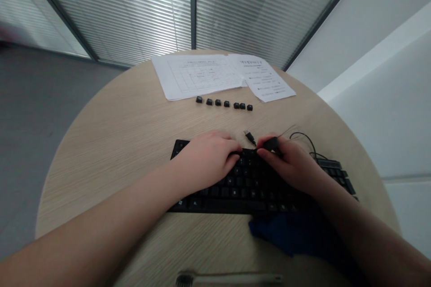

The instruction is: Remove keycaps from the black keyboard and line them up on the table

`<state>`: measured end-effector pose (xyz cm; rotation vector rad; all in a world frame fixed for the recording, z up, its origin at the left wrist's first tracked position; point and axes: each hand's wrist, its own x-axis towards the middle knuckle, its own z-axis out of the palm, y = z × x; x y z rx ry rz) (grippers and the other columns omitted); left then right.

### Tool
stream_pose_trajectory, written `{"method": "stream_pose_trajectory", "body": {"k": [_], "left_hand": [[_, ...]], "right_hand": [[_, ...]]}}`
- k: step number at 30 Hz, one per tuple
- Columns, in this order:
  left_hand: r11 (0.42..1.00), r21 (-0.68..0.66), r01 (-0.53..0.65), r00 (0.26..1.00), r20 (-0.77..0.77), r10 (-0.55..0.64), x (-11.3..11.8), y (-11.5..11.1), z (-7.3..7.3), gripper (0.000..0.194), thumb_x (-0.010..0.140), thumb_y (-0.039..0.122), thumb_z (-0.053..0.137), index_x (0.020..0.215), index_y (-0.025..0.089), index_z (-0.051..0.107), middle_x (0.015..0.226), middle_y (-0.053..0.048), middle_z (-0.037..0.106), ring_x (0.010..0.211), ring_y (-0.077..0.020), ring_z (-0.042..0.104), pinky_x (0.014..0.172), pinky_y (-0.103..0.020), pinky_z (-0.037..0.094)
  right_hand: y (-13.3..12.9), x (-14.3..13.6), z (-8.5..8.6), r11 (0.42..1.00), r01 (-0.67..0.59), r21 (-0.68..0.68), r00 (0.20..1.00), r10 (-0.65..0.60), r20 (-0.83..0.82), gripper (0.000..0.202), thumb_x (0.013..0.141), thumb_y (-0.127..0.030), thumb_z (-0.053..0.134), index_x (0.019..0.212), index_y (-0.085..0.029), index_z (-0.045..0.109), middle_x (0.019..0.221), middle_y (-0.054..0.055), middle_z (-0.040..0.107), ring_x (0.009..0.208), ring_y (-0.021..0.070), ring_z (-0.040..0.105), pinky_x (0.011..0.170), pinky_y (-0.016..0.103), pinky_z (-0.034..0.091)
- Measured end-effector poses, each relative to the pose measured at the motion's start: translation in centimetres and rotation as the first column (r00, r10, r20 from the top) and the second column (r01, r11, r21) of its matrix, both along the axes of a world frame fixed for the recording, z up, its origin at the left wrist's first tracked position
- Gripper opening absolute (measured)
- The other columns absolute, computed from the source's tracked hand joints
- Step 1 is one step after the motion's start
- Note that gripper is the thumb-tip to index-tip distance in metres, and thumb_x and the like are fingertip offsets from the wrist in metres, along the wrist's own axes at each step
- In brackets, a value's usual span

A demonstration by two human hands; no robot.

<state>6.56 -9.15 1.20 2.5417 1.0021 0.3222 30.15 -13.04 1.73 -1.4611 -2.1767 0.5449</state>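
Observation:
A black keyboard (232, 193) lies on the table under both hands. My left hand (212, 157) rests across its upper left part, with thumb and index finger drawn together near the back row; what is between them I cannot make out. In my right hand (296, 163), above the right half of the keys, is a keycap puller (271, 144) with a black handle, its thin wires pointing away to the upper right. Between the hands, a USB plug (249, 136) lies just behind the keyboard. Several loose black keycaps (218, 102) form a row farther back.
Printed sheets of paper (202, 76) cover part of the round wooden table (101, 143) at the back. A dark blue cloth (279, 231) lies at the keyboard's front right. Near the front edge is a brush (232, 279). The cable (308, 139) loops behind my right hand.

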Motion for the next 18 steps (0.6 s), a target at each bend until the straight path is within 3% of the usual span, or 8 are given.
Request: {"method": "stream_pose_trajectory", "body": {"k": [10, 18], "left_hand": [[1.000, -0.013, 0.005, 1.000, -0.012, -0.005, -0.05, -0.01, 0.34, 0.028, 0.098, 0.026, 0.051, 0.113, 0.022, 0.074, 0.105, -0.007, 0.073, 0.100, -0.0247, 0.066, 0.092, -0.040, 0.052], [1.000, -0.029, 0.008, 1.000, -0.021, -0.009, -0.16, 0.02, 0.53, 0.027, 0.098, 0.026, 0.052, 0.113, 0.021, 0.074, 0.107, -0.006, 0.074, 0.100, -0.0237, 0.067, 0.093, -0.040, 0.052]], "right_hand": [[0.19, 0.13, -0.70, 0.994, -0.067, 0.081, 0.998, 0.066, 0.013, 0.010, 0.094, -0.030, 0.060, 0.101, -0.023, 0.062, 0.094, 0.005, 0.072, 0.088, 0.0226, 0.068, 0.082, 0.037, 0.053], [0.65, 0.00, -0.88, 0.995, -0.081, 0.066, 0.996, 0.083, -0.039, 0.008, 0.092, -0.028, 0.064, 0.099, -0.025, 0.066, 0.096, 0.004, 0.073, 0.092, 0.0228, 0.069, 0.086, 0.037, 0.053]]}}
